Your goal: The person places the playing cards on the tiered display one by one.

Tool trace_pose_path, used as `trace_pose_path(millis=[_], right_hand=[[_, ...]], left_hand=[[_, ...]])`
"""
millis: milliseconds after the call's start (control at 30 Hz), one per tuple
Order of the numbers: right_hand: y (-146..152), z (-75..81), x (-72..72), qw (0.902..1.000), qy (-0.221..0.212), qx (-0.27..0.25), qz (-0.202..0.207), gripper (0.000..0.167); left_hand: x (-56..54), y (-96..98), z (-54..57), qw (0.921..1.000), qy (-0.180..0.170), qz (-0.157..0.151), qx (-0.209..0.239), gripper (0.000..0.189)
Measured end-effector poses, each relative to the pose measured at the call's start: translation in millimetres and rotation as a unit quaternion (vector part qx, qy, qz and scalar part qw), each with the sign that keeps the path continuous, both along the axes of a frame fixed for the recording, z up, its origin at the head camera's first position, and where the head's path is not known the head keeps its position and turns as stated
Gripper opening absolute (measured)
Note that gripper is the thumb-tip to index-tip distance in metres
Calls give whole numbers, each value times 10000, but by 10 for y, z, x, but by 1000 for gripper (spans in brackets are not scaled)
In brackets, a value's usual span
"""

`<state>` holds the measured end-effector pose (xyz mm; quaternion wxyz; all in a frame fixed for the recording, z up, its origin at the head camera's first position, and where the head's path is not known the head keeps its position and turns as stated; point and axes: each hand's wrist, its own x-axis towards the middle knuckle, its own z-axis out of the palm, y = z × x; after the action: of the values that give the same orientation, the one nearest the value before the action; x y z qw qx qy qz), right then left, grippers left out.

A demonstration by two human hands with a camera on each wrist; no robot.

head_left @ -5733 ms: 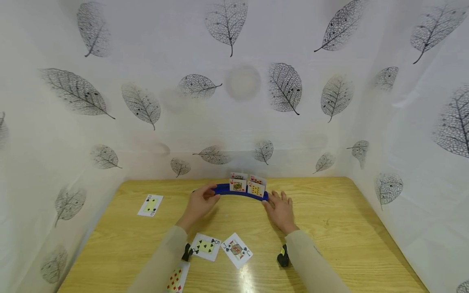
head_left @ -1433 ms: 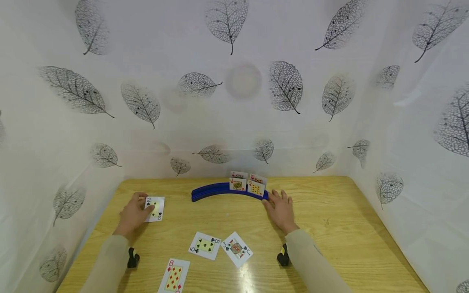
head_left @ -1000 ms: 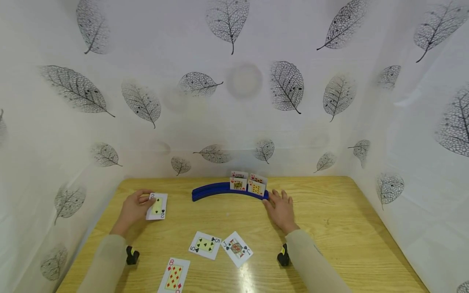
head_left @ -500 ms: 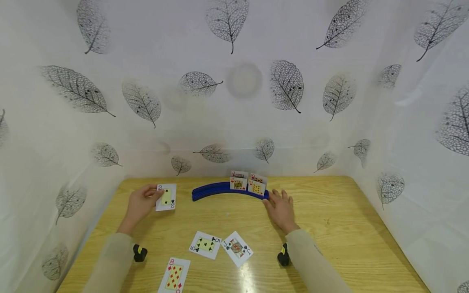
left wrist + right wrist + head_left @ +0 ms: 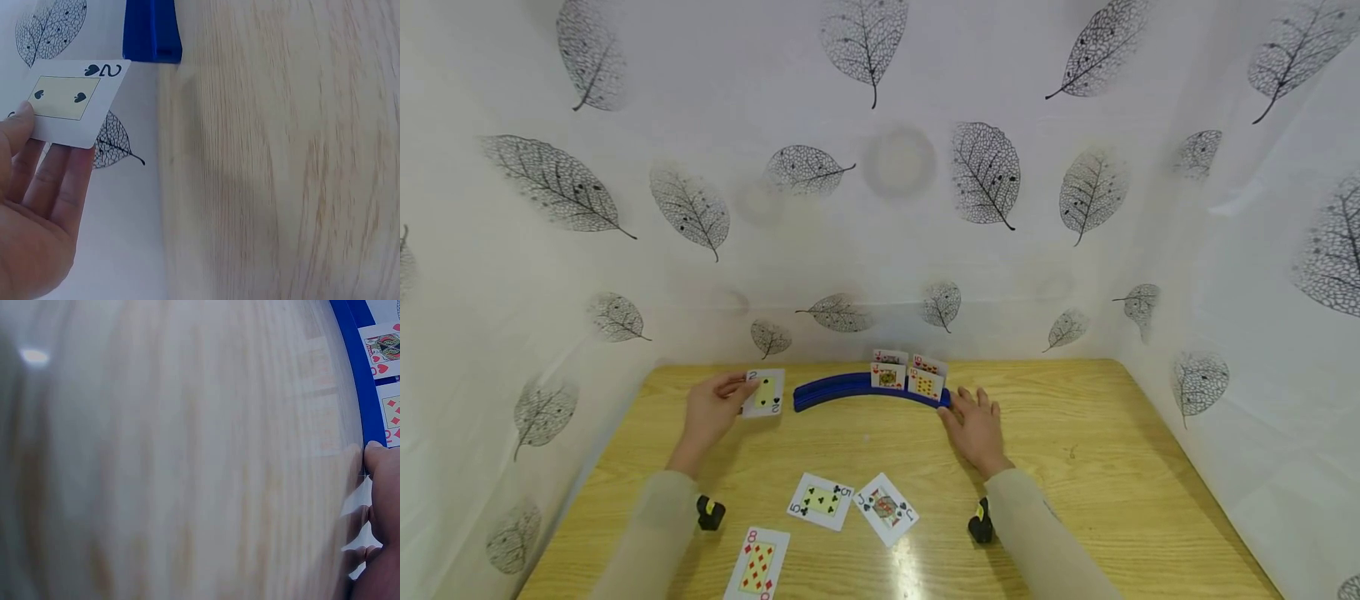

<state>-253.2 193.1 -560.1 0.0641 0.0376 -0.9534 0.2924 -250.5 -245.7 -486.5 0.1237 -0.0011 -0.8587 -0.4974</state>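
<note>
My left hand (image 5: 713, 410) pinches a two of spades playing card (image 5: 767, 393) between thumb and fingers, face up. The left wrist view shows the thumb (image 5: 17, 122) on the card's face and the fingers behind it. The card is just left of the near end of a curved blue card holder (image 5: 831, 388). Standing in the holder's right half are two rows of cards, with a heart face card (image 5: 888, 377) and a ten of diamonds (image 5: 925, 383) in front. At the holder's right end, my right hand (image 5: 976, 429) rests with its fingers spread and the thumb touching the end.
Face up on the wooden table (image 5: 1097, 467) lie a five of clubs (image 5: 820, 502), a jack of spades (image 5: 885, 508) and an eight of diamonds (image 5: 757, 565). White curtains with leaf prints (image 5: 985, 175) surround the table's back and sides. A black device (image 5: 709, 513) sits at the left wrist.
The left hand left the holder's left end, took the two of spades from the table and carried it right and away, up to the holder. The right hand stayed at the right end.
</note>
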Motion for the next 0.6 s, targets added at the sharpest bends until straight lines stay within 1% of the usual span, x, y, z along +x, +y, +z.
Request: trace_pose_path(millis=[167, 267, 433, 600], right_hand=[[2, 16, 4, 10000, -18, 32, -1, 53], [1, 14, 4, 10000, 2, 17, 1, 53], [8, -20, -12, 10000, 24, -26, 10, 53], [10, -26, -15, 10000, 45, -58, -9, 53]], left_hand=[[-43, 131, 1, 9998, 89, 103, 166, 35], [-74, 195, -9, 9994, 133, 52, 326, 34], [-119, 297, -1, 9995, 152, -30, 280, 33], [-142, 401, 29, 9995, 186, -29, 238, 31]])
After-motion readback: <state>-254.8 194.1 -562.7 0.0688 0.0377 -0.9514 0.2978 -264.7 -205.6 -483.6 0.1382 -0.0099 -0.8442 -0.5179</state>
